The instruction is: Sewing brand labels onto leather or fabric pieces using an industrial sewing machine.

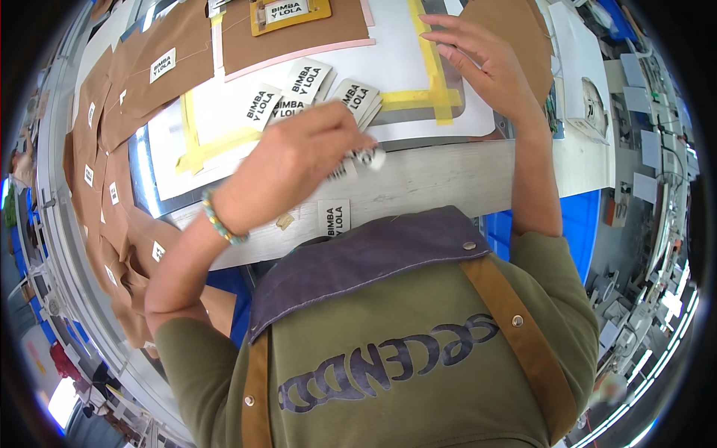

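Note:
My left hand [302,153], a beaded bracelet at its wrist, is closed in a pinch on a small white label [371,160], blurred and partly hidden by the fingers. It hangs over the near edge of the work board. Just beyond it lie several loose white labels [306,80] with black print, overlapping in small piles. My right hand [478,63] is empty, fingers spread, above the right side of the board near a yellow tape strip [432,56]. At the far side, a yellow frame [291,21] surrounds a label on a brown panel [328,48] with pink edge strips.
Brown pieces bearing white labels [89,175] spread along the left side. Another brown piece [515,22] lies at the far right, near a white box [586,108]. One label [333,216] rests on the pale table edge [448,172] by my apron. A blue bin [579,231] stands below right.

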Action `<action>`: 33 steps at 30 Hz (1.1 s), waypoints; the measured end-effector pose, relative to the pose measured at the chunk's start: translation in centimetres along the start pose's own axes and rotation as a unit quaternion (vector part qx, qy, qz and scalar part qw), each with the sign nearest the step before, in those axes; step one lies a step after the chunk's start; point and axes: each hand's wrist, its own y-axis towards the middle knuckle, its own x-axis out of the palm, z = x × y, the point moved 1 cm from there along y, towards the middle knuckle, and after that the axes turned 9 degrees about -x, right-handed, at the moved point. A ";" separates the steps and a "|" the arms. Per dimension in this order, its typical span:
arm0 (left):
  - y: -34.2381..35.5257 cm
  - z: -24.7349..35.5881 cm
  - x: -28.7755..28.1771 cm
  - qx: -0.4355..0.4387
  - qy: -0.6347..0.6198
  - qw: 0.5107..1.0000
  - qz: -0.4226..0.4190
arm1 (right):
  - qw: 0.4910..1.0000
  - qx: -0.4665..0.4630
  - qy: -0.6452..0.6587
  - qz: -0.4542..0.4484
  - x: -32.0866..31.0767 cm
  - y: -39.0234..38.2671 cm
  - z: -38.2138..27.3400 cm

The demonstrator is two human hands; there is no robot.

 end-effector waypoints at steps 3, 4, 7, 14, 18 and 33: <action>2.4 -1.5 -2.9 0.053 0.137 0.989 -0.018 | 1.000 0.007 -0.010 -0.001 0.7 -0.2 0.3; 3.1 -2.1 -3.4 0.089 0.195 0.976 -0.035 | 1.000 0.009 -0.018 -0.004 0.8 -0.2 0.4; 4.1 -5.2 -3.5 0.061 0.162 0.985 0.019 | 0.999 -0.017 -0.029 0.009 1.3 -0.1 0.5; 0.0 -4.5 -3.0 0.071 0.166 0.981 0.069 | 0.999 -0.016 -0.029 0.012 0.7 -0.4 0.0; -4.0 -1.2 0.2 0.137 0.112 0.979 -0.101 | 0.998 -0.043 -0.034 -0.007 1.7 0.8 -1.2; -5.2 -0.8 1.5 0.016 -0.021 0.995 -0.091 | 0.962 -0.168 -0.215 0.028 7.5 5.0 -3.1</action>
